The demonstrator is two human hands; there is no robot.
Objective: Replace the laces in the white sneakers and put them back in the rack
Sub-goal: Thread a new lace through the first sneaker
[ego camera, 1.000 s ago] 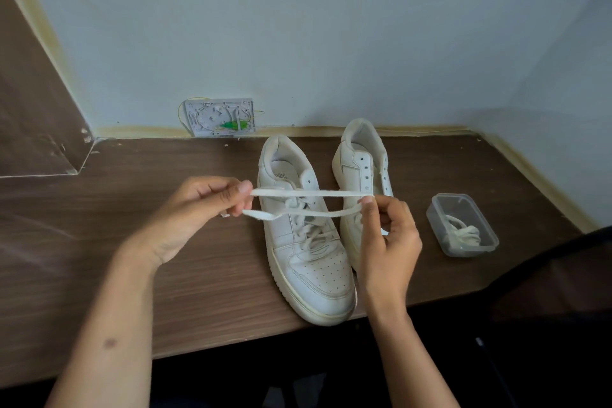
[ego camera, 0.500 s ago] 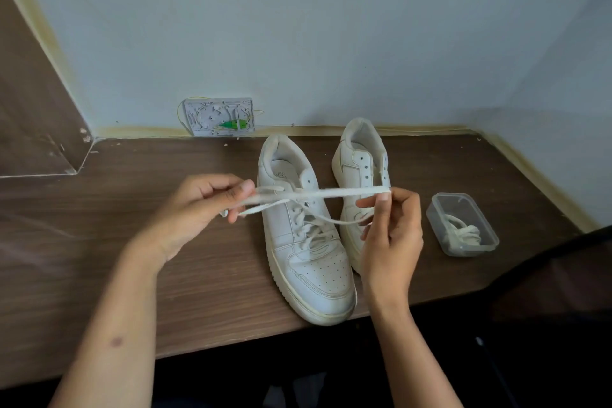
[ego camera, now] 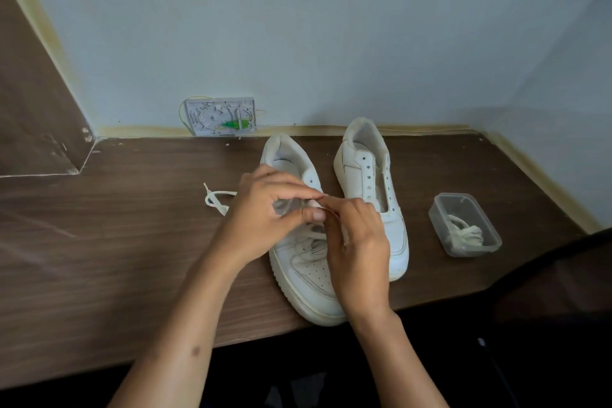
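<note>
Both hands meet over the laced sneaker (ego camera: 303,262), left hand (ego camera: 261,222) and right hand (ego camera: 357,242) fingertips pinching the flat white lace (ego camera: 215,202), its loose end trailing left on the wood-grain desk (ego camera: 99,242). Both leather shoes run near-far, toes near; the unlaced sneaker (ego camera: 371,189) sits right

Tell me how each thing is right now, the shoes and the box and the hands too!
Left sneaker: upright on the table, laced; the lace ends are being worked at its top.
Right sneaker: upright, eyelets bare.
Lace: one end lies loose on the table.
Plastic box: open, with a bundled lace inside.
Left hand: fingers curled, pinching the lace.
Right hand: fingers curled, pinching the lace.
</note>
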